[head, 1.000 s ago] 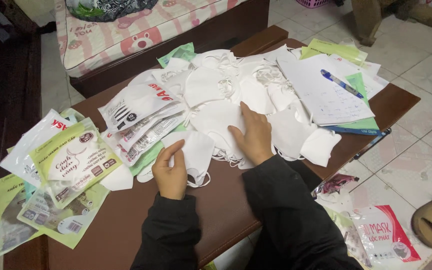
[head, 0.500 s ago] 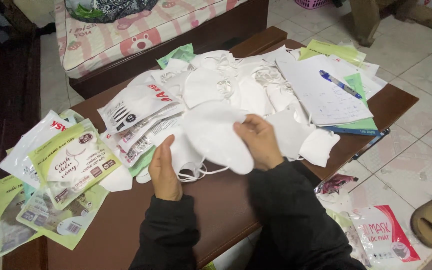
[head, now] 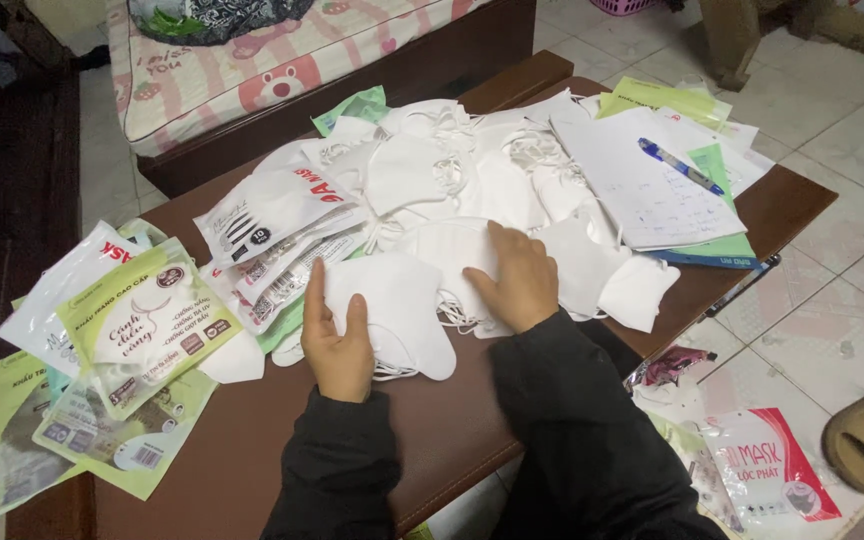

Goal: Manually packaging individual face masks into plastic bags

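The person's left hand (head: 337, 345) lay flat and unclenched on a white folded fabric face mask (head: 399, 310), fingers spread along its left edge and gripping nothing; that mask rested on the dark brown wooden table (head: 252, 440), at the near edge of the pile. The right hand (head: 514, 283) pressed palm-down, likewise unclosed, on a second white face mask (head: 457, 250) just behind and to the right of the first, the two masks overlapping. Both arms wore black sleeves (head: 572, 420). Behind the hands spread a loose heap of white face masks (head: 432, 170) with their ear loops tangled. To the left of it lay several white printed plastic mask packets (head: 267, 215), and further left, green and white printed packets (head: 142, 320) reaching the table's left end. On the right side of the table sat white sheets of paper with handwriting (head: 642, 190), a blue pen (head: 680, 166) lying across them, with green sheets underneath. On the tiled floor at the right lay a red and white mask packet (head: 772, 470).
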